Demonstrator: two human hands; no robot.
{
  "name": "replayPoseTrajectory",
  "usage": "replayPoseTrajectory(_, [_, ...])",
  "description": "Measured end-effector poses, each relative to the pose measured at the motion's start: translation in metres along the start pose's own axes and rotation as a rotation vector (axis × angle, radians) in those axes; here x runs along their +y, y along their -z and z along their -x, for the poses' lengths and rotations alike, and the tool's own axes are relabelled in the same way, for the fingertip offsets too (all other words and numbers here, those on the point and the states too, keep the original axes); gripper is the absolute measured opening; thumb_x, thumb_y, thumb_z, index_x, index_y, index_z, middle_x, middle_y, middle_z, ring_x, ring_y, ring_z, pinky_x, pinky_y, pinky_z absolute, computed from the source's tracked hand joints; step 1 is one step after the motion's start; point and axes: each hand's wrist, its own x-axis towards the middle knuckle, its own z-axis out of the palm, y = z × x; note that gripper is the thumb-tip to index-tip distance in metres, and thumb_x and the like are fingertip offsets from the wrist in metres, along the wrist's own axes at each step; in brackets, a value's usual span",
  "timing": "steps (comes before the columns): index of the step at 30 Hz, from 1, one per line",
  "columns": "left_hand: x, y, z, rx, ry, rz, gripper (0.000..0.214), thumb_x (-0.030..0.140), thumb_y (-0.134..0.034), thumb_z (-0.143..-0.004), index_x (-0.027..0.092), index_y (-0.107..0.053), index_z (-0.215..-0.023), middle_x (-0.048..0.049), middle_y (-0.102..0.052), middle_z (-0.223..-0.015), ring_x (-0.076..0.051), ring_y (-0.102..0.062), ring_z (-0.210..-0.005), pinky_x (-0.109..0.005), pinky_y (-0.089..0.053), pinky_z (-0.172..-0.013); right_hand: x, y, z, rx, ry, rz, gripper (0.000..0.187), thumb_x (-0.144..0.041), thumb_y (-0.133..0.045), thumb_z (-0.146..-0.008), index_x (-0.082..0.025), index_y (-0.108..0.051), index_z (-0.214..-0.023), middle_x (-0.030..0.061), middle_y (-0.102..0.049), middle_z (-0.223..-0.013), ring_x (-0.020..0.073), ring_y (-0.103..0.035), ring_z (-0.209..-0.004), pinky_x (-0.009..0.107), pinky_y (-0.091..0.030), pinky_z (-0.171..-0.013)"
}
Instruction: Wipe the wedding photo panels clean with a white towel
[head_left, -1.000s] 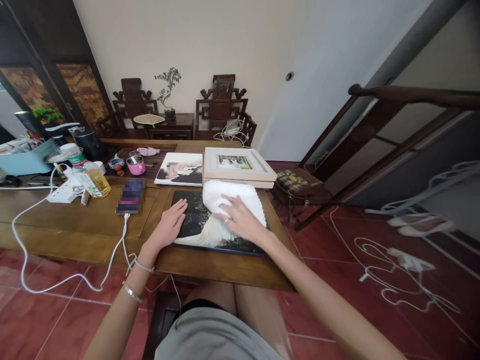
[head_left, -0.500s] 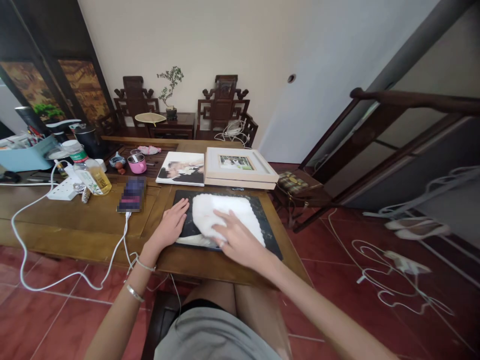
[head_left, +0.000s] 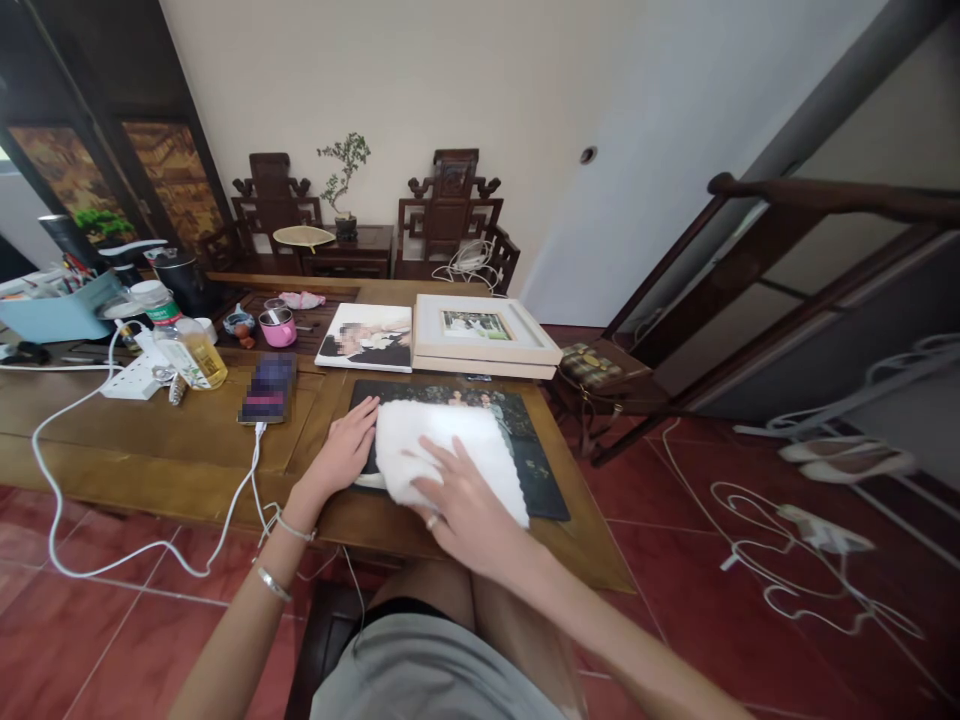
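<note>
The left hand (head_left: 351, 447) lies flat and unclenched on the left side of a dark photo panel (head_left: 544, 475); the right hand (head_left: 469, 505), fingers spread, rests on a white cloth (head_left: 442, 425), with no clenched grip showing; the cloth covers much of the panel, which lies on the brown wooden table (head_left: 195, 440) beneath both hands; just beyond them sit a pale framed picture (head_left: 487, 350) and a print (head_left: 365, 337); left of the left hand lies a phone (head_left: 268, 388); farther beyond both, carved chairs (head_left: 455, 190) flank a potted tree (head_left: 346, 227); red floor tiles (head_left: 667, 580) spread right of the right hand.
</note>
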Motion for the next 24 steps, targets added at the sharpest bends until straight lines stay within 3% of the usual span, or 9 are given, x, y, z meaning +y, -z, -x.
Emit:
replayPoseTrajectory(3, [0.002, 0.001, 0.0, 0.001, 0.009, -0.003, 0.043, 0.024, -0.029, -0.094, 0.018, -0.044, -0.133, -0.0087, -0.039, -0.144, -0.02, -0.031, -0.136, -0.045, -0.027, -0.11, -0.014, 0.006, 0.022, -0.032, 0.034, -0.04, 0.023, -0.01, -0.048, -0.078, -0.021, -0.064, -0.092, 0.008, -0.051, -0.135, 0.029, -0.028, -0.135, 0.06, -0.018, -0.109])
replayPoseTrajectory(5, [0.001, 0.0, 0.0, 0.006, 0.003, -0.001, 0.042, 0.024, -0.03, -0.094, 0.019, -0.044, -0.133, -0.0081, -0.039, -0.145, -0.02, -0.03, -0.136, -0.045, -0.026, -0.11, -0.008, 0.009, 0.022, -0.04, 0.03, -0.047, 0.024, -0.011, -0.048, -0.079, -0.02, -0.065, -0.094, 0.0109, -0.055, -0.13, 0.0278, -0.031, -0.134, 0.058, -0.021, -0.109])
replayPoseTrajectory(11, [-0.002, -0.002, 0.0, 0.01, 0.007, 0.012, 0.042, 0.025, -0.031, -0.093, 0.019, -0.044, -0.133, -0.0078, -0.039, -0.145, -0.02, -0.03, -0.136, -0.045, -0.026, -0.11, 0.044, 0.01, -0.02, 0.01, -0.156, 0.072, 0.025, -0.021, -0.042, -0.09, -0.015, -0.063, -0.103, 0.0175, -0.062, -0.116, 0.0289, -0.035, -0.131, 0.057, -0.024, -0.106])
replayPoseTrajectory(15, [-0.001, 0.0, 0.0, 0.005, 0.021, 0.05, 0.043, 0.027, -0.031, -0.094, 0.018, -0.043, -0.135, -0.0078, -0.039, -0.145, -0.02, -0.029, -0.137, -0.045, -0.024, -0.111, 0.049, 0.003, -0.046, 0.054, -0.278, 0.125, 0.028, -0.024, -0.041, -0.091, -0.014, -0.062, -0.108, 0.0169, -0.064, -0.114, 0.0325, -0.034, -0.131, 0.061, -0.024, -0.102])
replayPoseTrajectory(19, [0.006, 0.006, -0.002, 0.084, 0.043, 0.201, 0.048, 0.035, -0.029, -0.095, 0.015, -0.039, -0.137, -0.0081, -0.037, -0.146, -0.018, -0.028, -0.137, -0.038, -0.021, -0.113, 0.022, -0.005, -0.044, 0.012, -0.111, 0.033, 0.023, -0.022, -0.047, -0.088, -0.018, -0.064, -0.103, 0.013, -0.059, -0.125, 0.0326, -0.031, -0.132, 0.061, -0.018, -0.105])
replayPoseTrajectory(24, [0.013, 0.01, -0.003, 0.185, 0.073, 0.276, 0.052, 0.04, -0.025, -0.096, 0.012, -0.04, -0.137, -0.0083, -0.037, -0.145, -0.017, -0.03, -0.136, -0.035, -0.021, -0.114, -0.009, 0.002, -0.011, -0.071, 0.129, -0.175, 0.026, -0.009, -0.052, -0.075, -0.022, -0.064, -0.094, 0.0045, -0.057, -0.129, 0.0268, -0.026, -0.136, 0.057, -0.011, -0.111])
